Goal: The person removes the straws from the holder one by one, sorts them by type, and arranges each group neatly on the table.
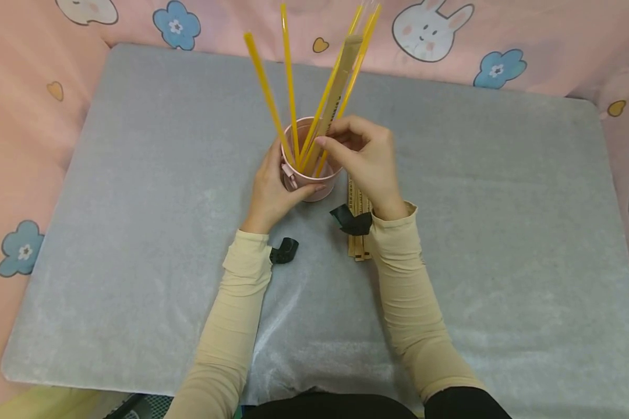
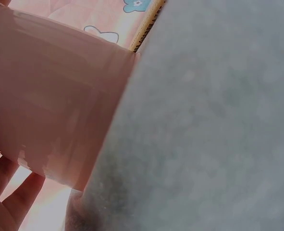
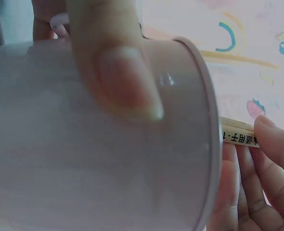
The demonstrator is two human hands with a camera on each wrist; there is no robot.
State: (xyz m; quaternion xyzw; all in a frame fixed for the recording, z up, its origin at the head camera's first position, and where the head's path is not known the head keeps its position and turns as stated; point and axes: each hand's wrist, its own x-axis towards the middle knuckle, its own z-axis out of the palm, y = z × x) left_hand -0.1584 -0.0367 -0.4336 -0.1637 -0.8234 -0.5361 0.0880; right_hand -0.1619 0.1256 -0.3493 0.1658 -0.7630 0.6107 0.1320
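My left hand (image 1: 272,192) grips a pink bucket (image 1: 329,185) from the left, its thumb across the near side and its fingers round the far side. In the head view the bucket tilts towards me, and several yellow straws (image 1: 264,87) stick up out of it, fanned apart. My right hand (image 1: 369,160) pinches a flat brown paper-wrapped stick (image 1: 340,81) with dark print between thumb and fingers. The stick's lower end is inside the bucket among the straws. In the right wrist view, the pinched paper-wrapped stick (image 3: 240,137) shows just past the bucket's rim.
More brown paper-wrapped sticks (image 1: 359,250) lie together on the grey cloth-covered table (image 1: 162,203), partly under my right wrist. Black straps (image 1: 285,250) hang at both wrists. A pink curtain (image 1: 346,35) with cartoon prints borders the table's back and sides.
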